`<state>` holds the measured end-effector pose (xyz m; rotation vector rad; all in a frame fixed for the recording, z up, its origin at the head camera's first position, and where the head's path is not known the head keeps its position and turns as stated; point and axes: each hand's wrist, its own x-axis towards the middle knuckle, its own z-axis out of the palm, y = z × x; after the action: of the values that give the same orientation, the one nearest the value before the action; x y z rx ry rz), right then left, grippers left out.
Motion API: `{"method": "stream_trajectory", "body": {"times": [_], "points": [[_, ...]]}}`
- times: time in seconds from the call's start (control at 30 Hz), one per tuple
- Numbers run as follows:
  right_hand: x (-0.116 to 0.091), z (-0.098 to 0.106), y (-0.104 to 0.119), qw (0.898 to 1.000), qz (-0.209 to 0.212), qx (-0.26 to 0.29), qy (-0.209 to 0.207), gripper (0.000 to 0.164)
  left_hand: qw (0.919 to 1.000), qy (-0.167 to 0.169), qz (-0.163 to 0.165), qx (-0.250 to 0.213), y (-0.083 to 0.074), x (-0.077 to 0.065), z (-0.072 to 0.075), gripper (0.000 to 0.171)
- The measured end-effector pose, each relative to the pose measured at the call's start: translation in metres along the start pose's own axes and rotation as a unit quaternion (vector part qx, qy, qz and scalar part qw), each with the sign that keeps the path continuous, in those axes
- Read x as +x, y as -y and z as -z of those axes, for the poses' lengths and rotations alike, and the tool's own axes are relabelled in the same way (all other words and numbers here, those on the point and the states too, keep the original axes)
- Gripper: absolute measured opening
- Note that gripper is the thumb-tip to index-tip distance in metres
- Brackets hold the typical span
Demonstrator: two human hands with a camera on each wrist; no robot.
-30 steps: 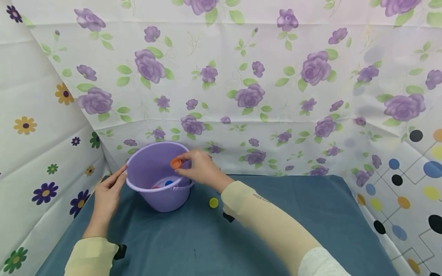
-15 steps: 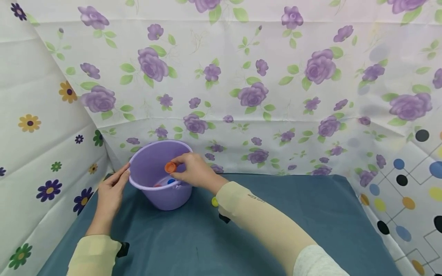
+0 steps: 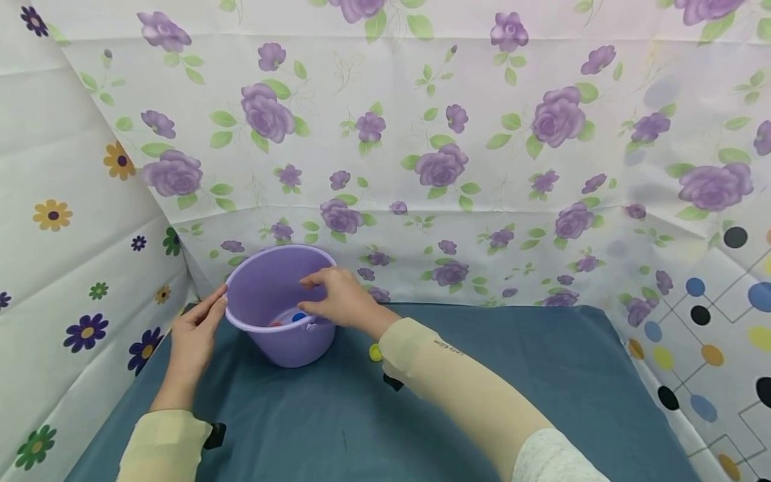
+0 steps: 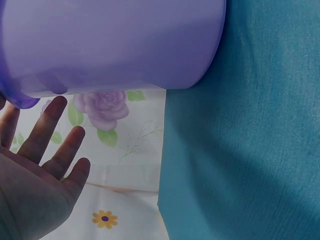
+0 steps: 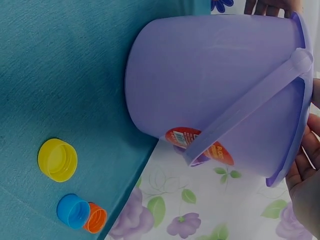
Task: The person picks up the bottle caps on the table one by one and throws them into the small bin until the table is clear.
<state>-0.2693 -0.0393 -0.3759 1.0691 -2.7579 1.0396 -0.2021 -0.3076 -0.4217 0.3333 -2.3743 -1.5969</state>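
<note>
Near the back left of the tabletop [image 3: 578,375] stands a purple bucket [image 3: 292,345]. The left hand [image 3: 191,338] touches its rim at the near left, fingers straight and spread. The right hand [image 3: 343,301] hangs over the right side of the rim, thumb and forefinger parted with nothing between them. Down inside lie a blue piece [image 3: 298,316] and a red piece [image 3: 276,324], too small to make out well. To the bucket's right sit a yellow cap [image 5: 57,160], a blue cap [image 5: 73,211] and an orange cap [image 5: 95,218], the last two close together.
</note>
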Motion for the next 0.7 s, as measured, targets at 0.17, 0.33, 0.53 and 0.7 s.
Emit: {"method": "stream_trajectory", "body": {"times": [0.17,0.33,0.53,0.7], "points": [[-0.003,0.002,-0.006,1.0,0.008,0.02,-0.011,0.04,1.0,0.001,0.002,0.002,0.0,0.0,0.0,0.049],[-0.008,0.008,-0.016,0.999,0.012,0.031,-0.041,0.038,1.0,0.0,0.002,0.003,0.003,0.002,0.0,0.049],[-0.016,0.015,-0.035,0.995,-0.01,0.041,-0.087,0.038,1.0,0.001,0.002,0.004,0.004,0.002,0.001,0.049],[-0.025,0.021,-0.056,0.991,-0.021,0.033,-0.125,0.039,1.0,-0.004,0.005,0.003,0.002,0.001,0.0,0.049]]}}
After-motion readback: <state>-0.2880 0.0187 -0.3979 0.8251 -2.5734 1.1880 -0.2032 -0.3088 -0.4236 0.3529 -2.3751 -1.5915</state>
